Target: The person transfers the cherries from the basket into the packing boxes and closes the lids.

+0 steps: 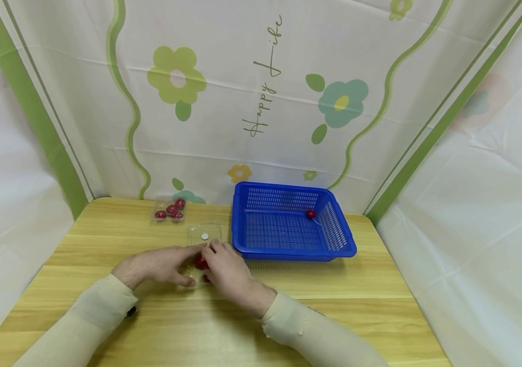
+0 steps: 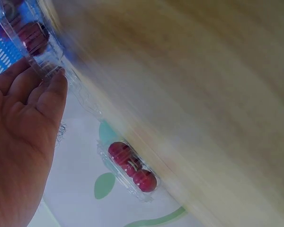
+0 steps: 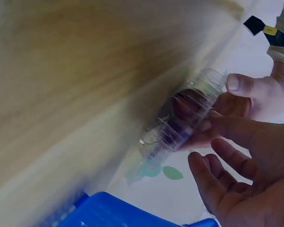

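Observation:
A clear plastic clamshell box sits with its lid folded back, a white round sticker on it. Red cherries lie in its near half, partly covered by the hands. My left hand lies along the box's left side, thumb spread near the front corner; its straight fingers touch the plastic. From the right, my right hand reaches over the box. Loosely bent fingers show nothing between them in the right wrist view, with one fingertip right at the box wall.
A blue basket stands to the right, with one red cherry at its back right and a thin pale strand beside it. Another clear box holding several cherries sits at the back left. A printed curtain hangs behind the wooden table.

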`<state>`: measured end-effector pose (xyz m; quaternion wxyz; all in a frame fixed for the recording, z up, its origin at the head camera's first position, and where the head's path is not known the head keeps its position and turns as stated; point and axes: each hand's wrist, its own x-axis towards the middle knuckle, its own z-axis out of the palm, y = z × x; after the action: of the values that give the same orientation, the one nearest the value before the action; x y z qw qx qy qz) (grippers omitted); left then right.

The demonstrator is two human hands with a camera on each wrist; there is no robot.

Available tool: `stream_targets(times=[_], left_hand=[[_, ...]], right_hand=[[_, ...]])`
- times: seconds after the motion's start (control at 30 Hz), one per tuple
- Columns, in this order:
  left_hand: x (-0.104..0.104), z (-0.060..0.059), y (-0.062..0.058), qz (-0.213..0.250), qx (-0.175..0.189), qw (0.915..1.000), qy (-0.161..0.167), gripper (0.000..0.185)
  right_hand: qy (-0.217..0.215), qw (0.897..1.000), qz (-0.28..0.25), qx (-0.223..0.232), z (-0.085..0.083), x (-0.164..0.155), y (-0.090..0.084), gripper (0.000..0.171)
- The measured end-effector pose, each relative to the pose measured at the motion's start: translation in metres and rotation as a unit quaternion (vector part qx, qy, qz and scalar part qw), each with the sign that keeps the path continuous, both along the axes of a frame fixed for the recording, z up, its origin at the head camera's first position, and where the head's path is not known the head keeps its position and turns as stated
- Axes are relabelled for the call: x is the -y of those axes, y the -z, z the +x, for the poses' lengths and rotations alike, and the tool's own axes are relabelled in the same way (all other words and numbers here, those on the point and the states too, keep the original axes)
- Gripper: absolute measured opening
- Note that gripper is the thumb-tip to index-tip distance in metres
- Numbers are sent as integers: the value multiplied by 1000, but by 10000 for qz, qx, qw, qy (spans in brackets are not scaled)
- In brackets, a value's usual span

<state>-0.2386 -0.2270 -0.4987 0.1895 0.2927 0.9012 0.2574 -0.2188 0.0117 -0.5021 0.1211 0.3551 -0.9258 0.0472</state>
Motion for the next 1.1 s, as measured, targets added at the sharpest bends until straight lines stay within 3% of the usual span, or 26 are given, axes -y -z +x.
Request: stream_targets(times=[0.27, 0.43, 0.77, 1.1], left_hand=[[-1, 0, -1, 105, 85, 9999, 90, 106], [-1, -1, -1, 208, 126, 9996, 167, 105], [-1, -2, 2, 101, 61, 9998, 132, 103], [-2, -1, 3, 60, 46, 9999, 84, 104]], right_hand=[[-266, 9973, -580, 369, 1, -10, -24, 33], [-250, 9936, -859, 686, -2, -18, -44, 26], [37, 9890, -1244, 803, -22, -40, -68, 26], [576, 9746, -1643, 1408, -41, -66, -75, 29]])
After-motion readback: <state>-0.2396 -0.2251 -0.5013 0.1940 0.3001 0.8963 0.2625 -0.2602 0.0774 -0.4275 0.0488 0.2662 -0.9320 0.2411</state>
